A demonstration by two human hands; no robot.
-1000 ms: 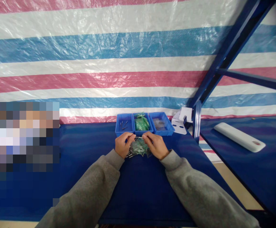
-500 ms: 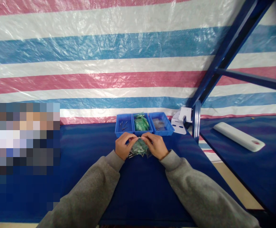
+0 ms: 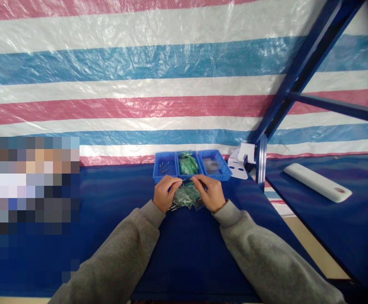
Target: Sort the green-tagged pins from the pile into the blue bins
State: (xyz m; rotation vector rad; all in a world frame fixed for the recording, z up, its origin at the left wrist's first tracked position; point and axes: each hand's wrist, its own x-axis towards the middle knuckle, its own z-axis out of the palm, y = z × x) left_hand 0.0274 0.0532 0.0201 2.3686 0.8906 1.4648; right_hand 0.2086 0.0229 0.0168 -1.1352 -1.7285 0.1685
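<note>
My left hand (image 3: 163, 193) and my right hand (image 3: 210, 191) meet over a small pile of green-tinted clear bags and thin metal pins (image 3: 185, 199) on the blue table (image 3: 184, 249). Both hands are closed in a pinch, fingertips almost touching, holding a small thin piece between them that is too small to name. Just behind the hands stand three blue trays: the left tray (image 3: 165, 166) holds a few metal pins, the middle tray (image 3: 188, 164) holds green bags, the right tray (image 3: 215, 165) holds clear bags.
A striped plastic tarp (image 3: 139, 84) hangs behind the table. A blue metal frame post (image 3: 261, 162) stands at the right with a white bracket (image 3: 241, 162) beside it. A long white part (image 3: 317, 182) lies on the neighbouring blue table. A blurred patch covers the left.
The hands stay almost in place over the pile; the right hand has shifted slightly and the fingertips have drawn a little closer together.
</note>
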